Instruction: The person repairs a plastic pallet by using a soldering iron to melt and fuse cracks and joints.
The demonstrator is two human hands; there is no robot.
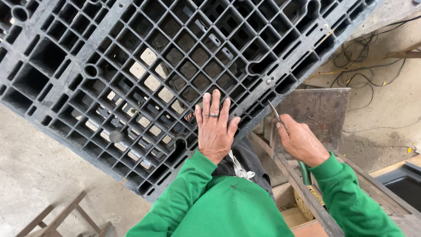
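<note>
Black plastic pallet [131, 74] under left hand [214, 131] | right hand [300, 141] grips, seemingly, pliers [280, 122]

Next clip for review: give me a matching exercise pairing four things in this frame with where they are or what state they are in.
Things:
1. left hand
2. right hand
3. black plastic pallet
4. ring

Places or states:
A. on a finger of the left hand
B. grips a thin metal tool with a green handle
C. lies flat, fingers spread, on the pallet grid
D. tilted, with pale floor showing through its openings

Pairs: 1-C, 2-B, 3-D, 4-A
</note>
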